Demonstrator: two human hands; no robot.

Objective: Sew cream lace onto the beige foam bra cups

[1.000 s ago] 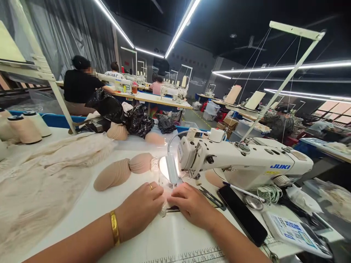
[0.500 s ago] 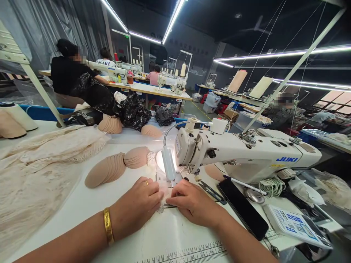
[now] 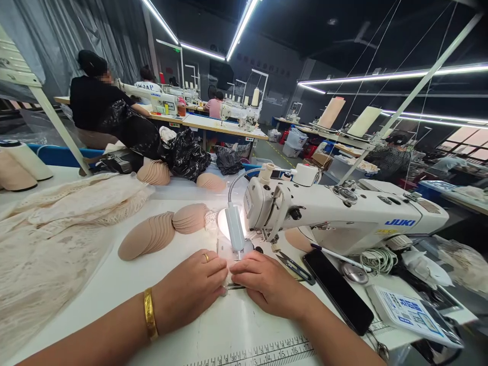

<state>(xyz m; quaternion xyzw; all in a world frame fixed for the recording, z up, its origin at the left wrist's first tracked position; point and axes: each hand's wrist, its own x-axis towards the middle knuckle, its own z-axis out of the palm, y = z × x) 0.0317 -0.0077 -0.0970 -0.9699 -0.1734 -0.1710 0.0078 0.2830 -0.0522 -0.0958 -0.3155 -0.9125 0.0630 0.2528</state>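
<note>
My left hand [image 3: 198, 284], with a gold ring and bracelet, is closed in front of the sewing machine [image 3: 354, 211], fingers pinched on a thin pale piece of fabric [image 3: 229, 278]. Facing it, my right hand [image 3: 269, 284] is closed too, its fingertips on the right side of the same fabric. Most of that piece is hidden under my fingers. Just beyond my fingertips a small lit lamp [image 3: 235, 229] on a bent metal neck shines on the needle area. Beige oval pads [image 3: 147, 236] lie fanned out to the left, beyond my left hand.
Cream lace fabric [image 3: 57, 244] is heaped along the left. Thread snips [image 3: 295, 268], a black phone [image 3: 337, 290] and a white box [image 3: 409, 312] lie to the right. A printed ruler [image 3: 263, 353] runs along the front edge. Co-workers, one in black [image 3: 99, 107], sit at machines behind.
The fingers of my right hand have straightened slightly and lie flatter. Less of the pale fabric shows between my hands. The things on the table have stayed in place.
</note>
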